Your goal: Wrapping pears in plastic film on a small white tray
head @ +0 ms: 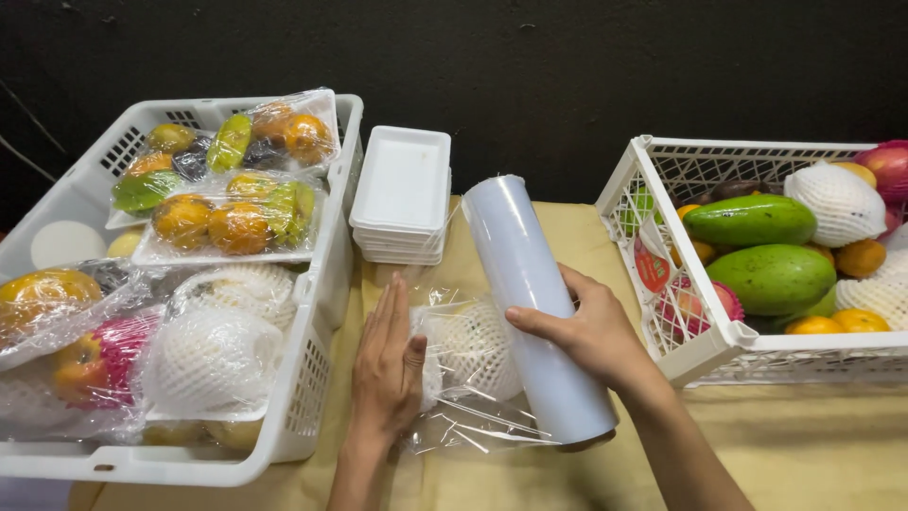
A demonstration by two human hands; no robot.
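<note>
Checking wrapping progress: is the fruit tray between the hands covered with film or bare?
Covered: clear film lies crinkled over the netted fruit, held by the left hand.

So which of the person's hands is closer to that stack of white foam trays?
Left. The left hand lies flat on the wrapped fruit, just below the stack of white foam trays. The right hand grips the roll of cling film, off to the trays' right.

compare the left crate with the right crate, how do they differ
The left crate holds fruit packed on foam trays under cling film; the right crate holds loose fruit, including two green mangoes, with no film. The left crate has slotted walls, while the right crate has an open lattice. The left crate sits beside the left hand, the right crate beside the right hand gripping the film roll. Both are white plastic.
</note>
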